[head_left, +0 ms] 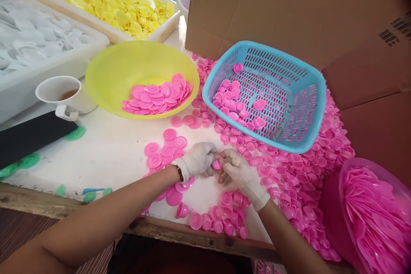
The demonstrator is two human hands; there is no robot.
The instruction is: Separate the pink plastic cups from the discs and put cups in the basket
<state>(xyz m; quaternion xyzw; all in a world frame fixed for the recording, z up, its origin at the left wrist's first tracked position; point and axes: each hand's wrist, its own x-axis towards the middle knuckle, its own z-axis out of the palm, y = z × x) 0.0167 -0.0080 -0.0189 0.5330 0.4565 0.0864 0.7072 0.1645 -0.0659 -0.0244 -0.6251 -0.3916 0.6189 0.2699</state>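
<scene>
A small pink plastic piece (217, 165) is being pinched between the two white-gloved hands, just in front of the blue slatted plastic basket (297, 135). The left hand (197, 159) is being kept curled, with its fingertips closed on the piece; the right hand (240, 173) is likewise being kept bent, with its fingers closed on the same piece from the other side. Whether the piece is a cup or a saucer cannot be told.

Both hands are being held low over the white bench (109, 154), directly in front of the basket. Loose pink plastic saucers (163, 150) are lying on the bench to the left of the hands, and small pink plastic cups (224, 216) are lying nearer the bench edge, in front of the basket. A large heap of pink cups (308, 180) is spread under and to the right of the basket, and a few more cups are lying inside it. To the left of the basket, a round yellow plastic bowl (118, 72) is holding a stack of pink saucers. Further left of the basket, a white mug (61, 94) is standing on the bench.
</scene>
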